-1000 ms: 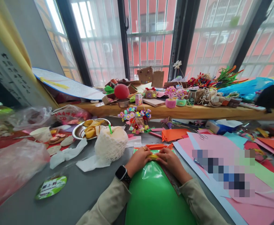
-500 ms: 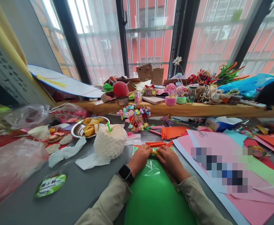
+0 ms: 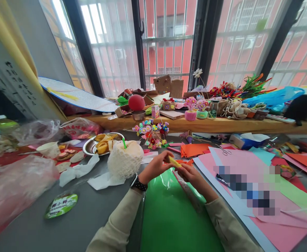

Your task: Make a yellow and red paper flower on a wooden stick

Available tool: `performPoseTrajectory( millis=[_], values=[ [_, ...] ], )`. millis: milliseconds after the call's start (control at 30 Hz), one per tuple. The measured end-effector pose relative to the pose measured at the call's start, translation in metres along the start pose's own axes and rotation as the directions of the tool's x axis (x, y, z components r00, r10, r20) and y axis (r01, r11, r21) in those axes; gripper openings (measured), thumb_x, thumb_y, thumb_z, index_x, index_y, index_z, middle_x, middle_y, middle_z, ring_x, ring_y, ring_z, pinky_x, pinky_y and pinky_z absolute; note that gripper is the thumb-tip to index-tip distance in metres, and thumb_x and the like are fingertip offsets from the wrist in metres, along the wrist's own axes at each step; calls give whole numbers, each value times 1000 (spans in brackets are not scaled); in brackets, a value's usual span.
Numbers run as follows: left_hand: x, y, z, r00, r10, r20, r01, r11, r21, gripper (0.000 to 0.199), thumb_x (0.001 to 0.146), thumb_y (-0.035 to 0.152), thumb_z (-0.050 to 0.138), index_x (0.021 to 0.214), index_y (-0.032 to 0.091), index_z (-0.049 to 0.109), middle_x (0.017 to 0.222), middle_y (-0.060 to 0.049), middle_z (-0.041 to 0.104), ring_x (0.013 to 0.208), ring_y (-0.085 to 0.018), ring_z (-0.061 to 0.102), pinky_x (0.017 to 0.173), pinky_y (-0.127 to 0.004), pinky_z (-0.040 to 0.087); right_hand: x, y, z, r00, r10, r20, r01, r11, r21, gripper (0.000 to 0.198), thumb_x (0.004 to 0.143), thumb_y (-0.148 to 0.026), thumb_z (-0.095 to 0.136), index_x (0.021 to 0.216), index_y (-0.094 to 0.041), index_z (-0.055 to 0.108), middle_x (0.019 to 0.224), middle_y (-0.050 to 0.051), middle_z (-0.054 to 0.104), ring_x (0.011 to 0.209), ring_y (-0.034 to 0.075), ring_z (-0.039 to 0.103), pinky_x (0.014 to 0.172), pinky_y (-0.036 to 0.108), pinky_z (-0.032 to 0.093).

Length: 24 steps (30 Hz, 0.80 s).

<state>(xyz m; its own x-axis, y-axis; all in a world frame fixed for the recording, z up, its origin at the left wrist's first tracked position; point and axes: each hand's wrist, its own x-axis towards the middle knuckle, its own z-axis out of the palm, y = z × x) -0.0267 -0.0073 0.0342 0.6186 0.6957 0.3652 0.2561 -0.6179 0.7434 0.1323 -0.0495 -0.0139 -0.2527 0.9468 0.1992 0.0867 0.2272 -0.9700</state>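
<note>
A small yellow strip (image 3: 175, 162), which looks like folded paper, is held between my two hands. My left hand (image 3: 157, 166) pinches its upper left end. My right hand (image 3: 191, 176) grips the lower right end with thumb and fingers. Both hands are above the far end of a shiny green sheet (image 3: 174, 217) that reaches toward me on the table. Orange paper strips (image 3: 188, 162) lie just past the hands, partly hidden by them. A narrow pale strip with red marks (image 3: 186, 190) rests on the green sheet by my right wrist.
Left of my hands stands a coconut in white foam netting (image 3: 126, 162) with a green straw. Behind it is a metal bowl of peels (image 3: 89, 147). Pink paper sheets (image 3: 281, 231) and scissors (image 3: 225, 151) lie to the right. Fuzzy flowers (image 3: 152, 133) stand ahead, below the crowded sill (image 3: 158, 125).
My hands have lifted slightly from the green sheet's far end. The yellow strip has tilted and shows more between them. My left wrist has turned, and the view has shifted slightly.
</note>
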Motion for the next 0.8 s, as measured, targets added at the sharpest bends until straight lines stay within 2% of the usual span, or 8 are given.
performPoseTrajectory(
  millis=[67, 100, 167, 233, 300, 400, 667, 800],
  values=[
    [6, 5, 8, 994, -69, -85, 38, 947, -320, 37, 63, 27, 59, 95, 16, 44, 84, -3, 54, 76, -13, 52, 68, -26, 42, -2, -6, -2, 997, 50, 65, -67, 951, 301, 27, 78, -40, 39, 76, -16, 49, 49, -7, 29, 40, 4, 21, 39, 20, 15],
    [9, 7, 15, 991, -106, -87, 57, 894, -445, 40, 62, 27, 61, 96, 15, 45, 85, -4, 54, 76, -14, 53, 67, -26, 43, -3, -8, -3, 995, 52, 83, -82, 905, 417, 27, 77, -41, 40, 75, -16, 49, 49, -7, 28, 40, 4, 19, 39, 20, 13],
    [12, 10, 29, 990, -132, -41, 83, 804, -589, 36, 62, 29, 60, 93, 13, 51, 86, -6, 57, 79, -16, 53, 70, -27, 41, -4, -9, -4, 993, 48, 104, -99, 811, 577, 27, 76, -41, 44, 67, -15, 47, 49, -7, 27, 41, 4, 19, 39, 19, 12],
    [12, 11, 40, 986, -161, -49, 92, 757, -647, 30, 65, 33, 56, 86, 12, 58, 86, -7, 59, 80, -16, 53, 74, -27, 39, -4, -8, -5, 990, 65, 126, -132, 734, 666, 29, 74, -40, 47, 59, -15, 43, 49, -7, 28, 42, 3, 19, 39, 18, 13],
    [10, 9, 47, 975, -211, -71, 102, 707, -699, 30, 66, 34, 56, 86, 12, 60, 83, -6, 61, 80, -16, 53, 75, -27, 38, -3, -7, -5, 983, 103, 155, -183, 683, 708, 29, 72, -38, 51, 59, -14, 43, 50, -6, 30, 42, 3, 21, 39, 17, 14],
    [6, 0, 50, 951, -301, -68, 157, 662, -733, 30, 63, 31, 59, 85, 12, 62, 74, -5, 63, 75, -15, 54, 72, -26, 38, -2, -5, -4, 963, 168, 210, -269, 641, 719, 23, 70, -37, 54, 69, -15, 47, 52, -6, 32, 42, 3, 22, 38, 15, 15],
    [5, -10, 51, 877, -478, -46, 276, 581, -766, 33, 55, 34, 65, 77, 9, 65, 61, -3, 59, 59, -10, 50, 60, -22, 37, -1, -1, -1, 927, 273, 256, -372, 596, 711, 24, 69, -39, 54, 73, -15, 49, 55, -6, 35, 42, 2, 23, 37, 13, 19],
    [5, -5, 49, 891, -454, -1, 263, 518, -814, 32, 56, 34, 64, 79, 11, 64, 61, -1, 57, 56, -7, 48, 62, -21, 37, -1, -4, -4, 921, 274, 277, -387, 566, 728, 23, 70, -37, 54, 73, -14, 50, 55, -5, 34, 42, 2, 22, 36, 12, 18]
  ],
)
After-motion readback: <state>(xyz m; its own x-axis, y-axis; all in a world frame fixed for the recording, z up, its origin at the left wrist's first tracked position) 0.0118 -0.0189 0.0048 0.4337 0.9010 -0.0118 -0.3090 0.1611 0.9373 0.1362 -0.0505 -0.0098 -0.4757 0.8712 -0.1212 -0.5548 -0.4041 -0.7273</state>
